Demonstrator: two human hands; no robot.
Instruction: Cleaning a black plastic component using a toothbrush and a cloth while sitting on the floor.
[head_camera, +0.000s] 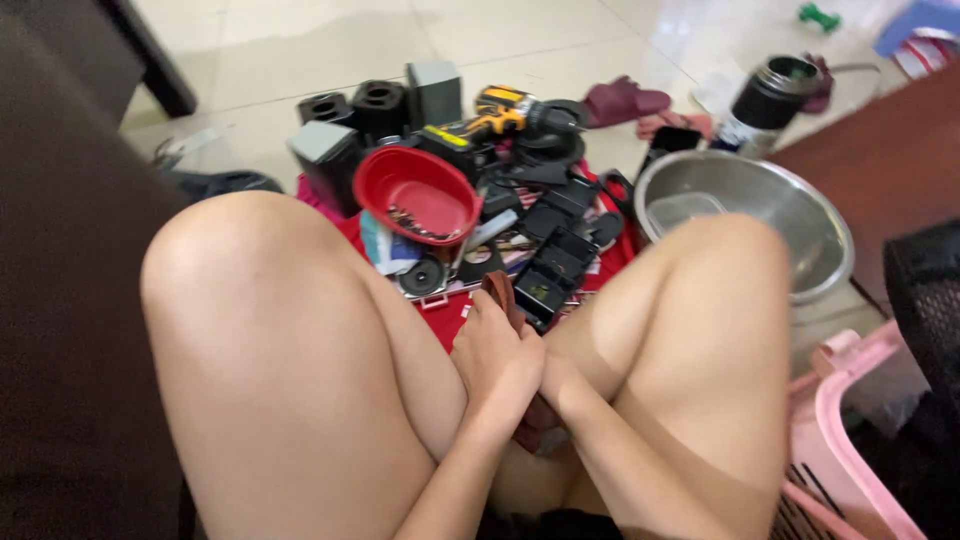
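Left hand (497, 362) and right hand (560, 385) pressed together between the knees, both closed around a dark reddish-brown strap (498, 292); its free end sticks up at 12 o'clock from the left hand. Floor pile beyond: red bowl (415, 192) at 11 o'clock, black charger (550, 275) just at 1, yellow-black drill (500, 115) further at 12, steel basin (790, 215) at 2.
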